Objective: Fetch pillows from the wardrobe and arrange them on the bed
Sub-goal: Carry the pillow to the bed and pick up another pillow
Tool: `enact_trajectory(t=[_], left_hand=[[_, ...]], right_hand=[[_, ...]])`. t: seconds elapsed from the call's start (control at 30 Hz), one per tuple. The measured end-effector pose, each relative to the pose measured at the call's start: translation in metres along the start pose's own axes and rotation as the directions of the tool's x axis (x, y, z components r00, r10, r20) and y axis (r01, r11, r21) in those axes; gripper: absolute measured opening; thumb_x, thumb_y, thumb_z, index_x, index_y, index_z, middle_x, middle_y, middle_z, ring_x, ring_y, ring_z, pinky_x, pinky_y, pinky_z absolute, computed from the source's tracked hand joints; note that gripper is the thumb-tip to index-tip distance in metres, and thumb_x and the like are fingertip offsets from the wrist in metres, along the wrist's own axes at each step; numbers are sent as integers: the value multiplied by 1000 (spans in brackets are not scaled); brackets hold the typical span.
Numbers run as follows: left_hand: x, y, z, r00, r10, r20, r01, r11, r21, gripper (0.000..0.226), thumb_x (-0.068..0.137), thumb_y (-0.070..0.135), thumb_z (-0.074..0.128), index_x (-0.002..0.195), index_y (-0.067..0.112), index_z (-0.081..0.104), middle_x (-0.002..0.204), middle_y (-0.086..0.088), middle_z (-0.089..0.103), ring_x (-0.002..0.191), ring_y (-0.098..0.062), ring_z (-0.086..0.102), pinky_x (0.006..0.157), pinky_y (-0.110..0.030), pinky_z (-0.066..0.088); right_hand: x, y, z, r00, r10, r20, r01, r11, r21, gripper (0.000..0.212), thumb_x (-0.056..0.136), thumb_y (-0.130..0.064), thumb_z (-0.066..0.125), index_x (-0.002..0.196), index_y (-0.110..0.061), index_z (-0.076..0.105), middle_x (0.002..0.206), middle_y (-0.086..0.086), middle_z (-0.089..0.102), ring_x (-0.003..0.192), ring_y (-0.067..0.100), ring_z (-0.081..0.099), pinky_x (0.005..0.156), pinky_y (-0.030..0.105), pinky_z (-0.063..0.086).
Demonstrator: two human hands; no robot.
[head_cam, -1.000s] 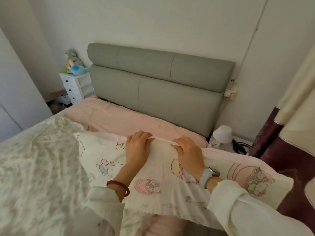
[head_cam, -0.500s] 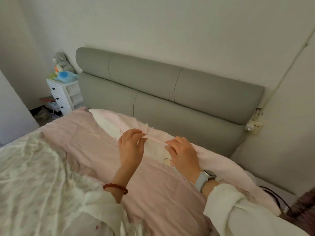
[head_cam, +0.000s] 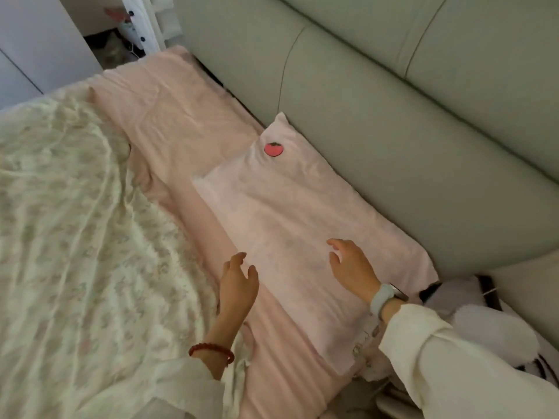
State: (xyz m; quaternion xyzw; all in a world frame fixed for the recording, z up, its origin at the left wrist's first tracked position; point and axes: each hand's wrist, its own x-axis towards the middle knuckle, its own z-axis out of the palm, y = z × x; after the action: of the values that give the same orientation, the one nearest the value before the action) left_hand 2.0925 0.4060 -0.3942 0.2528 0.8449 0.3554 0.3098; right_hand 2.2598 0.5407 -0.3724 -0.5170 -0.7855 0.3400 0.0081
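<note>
A pale pink pillow (head_cam: 284, 213) with a red strawberry patch lies flat on the pink bed sheet (head_cam: 181, 122), its long side against the grey padded headboard (head_cam: 393, 125). My left hand (head_cam: 237, 285) hovers at the pillow's near left edge, fingers apart and holding nothing. My right hand (head_cam: 352, 266), with a watch on the wrist, floats just above the pillow's near end, fingers spread and empty. Neither hand grips the pillow.
A white floral quilt (head_cam: 69, 237) covers the left part of the bed. A white drawer unit (head_cam: 145, 22) stands past the bed's far corner. A white lamp (head_cam: 496, 331) and cables sit at the right, beside the bed.
Both hands have let go of the pillow's edge and drawn back. The pillow now lies flat against the headboard, plain pink side up. My view has tilted down and closer.
</note>
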Motion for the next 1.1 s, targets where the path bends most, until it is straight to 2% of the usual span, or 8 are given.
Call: enact_trajectory(t=[0.2,0.3,0.5,0.6,0.73,0.83,1.0,1.1], left_hand=[[69,9,72,935,-355,6,344,902,-261,72,88,33,57,144,19,14,149,-14,17,130,-31,31,102,-44,32],[105,-3,98,879,-474,-52,421,823,-382,88,80,46,63,144,31,4,151,-11,11,134,-33,24,106,-49,29],[144,-18,126,874,-476,-100,353,762,-543,93,79,45,65,144,32,0,148,2,26,129,-22,35,102,-32,29],[142,-5,120,875,-427,-230,268,821,-504,82,79,38,67,143,28,15,139,3,40,120,-17,43,94,-27,33],[124,2,94,863,-267,-429,89,916,-391,59,77,40,64,130,28,39,122,10,55,110,-8,53,93,-30,45],[124,-10,77,830,-325,-453,216,936,-276,77,70,61,59,135,35,28,133,6,48,120,-13,47,101,-38,41],[124,-30,79,834,-491,-253,374,839,-394,84,79,52,60,144,27,14,149,-3,24,132,-23,30,96,-30,30],[102,-26,93,815,-511,-272,351,810,-470,81,84,43,60,145,22,12,150,-1,18,133,-14,23,93,-21,19]], right_hand=[[124,57,-10,994,4,-106,-15,994,-109,39,91,-14,44,129,-7,40,131,22,45,120,38,38,100,44,33],[183,81,-11,991,9,-132,-35,980,-194,48,88,-24,48,128,0,37,127,28,48,117,42,41,98,46,35],[239,99,6,969,245,24,-231,940,-252,78,85,-53,45,140,-8,13,140,22,37,125,41,35,101,50,27],[245,86,10,986,150,-70,-159,976,-151,39,89,-31,45,115,-2,45,118,24,56,108,41,49,92,47,35],[227,59,8,980,11,-199,11,994,112,14,90,-9,44,93,2,51,99,23,61,92,38,55,78,39,42],[224,52,6,986,-34,-161,52,993,108,26,90,-17,46,108,2,52,103,23,60,94,39,55,79,42,46],[229,74,8,983,113,145,-111,994,-22,58,86,-45,47,133,-15,35,133,20,40,118,41,40,100,54,36],[204,99,5,984,164,74,-162,986,-37,57,88,-53,36,136,-23,29,141,16,34,124,40,36,103,56,29]])
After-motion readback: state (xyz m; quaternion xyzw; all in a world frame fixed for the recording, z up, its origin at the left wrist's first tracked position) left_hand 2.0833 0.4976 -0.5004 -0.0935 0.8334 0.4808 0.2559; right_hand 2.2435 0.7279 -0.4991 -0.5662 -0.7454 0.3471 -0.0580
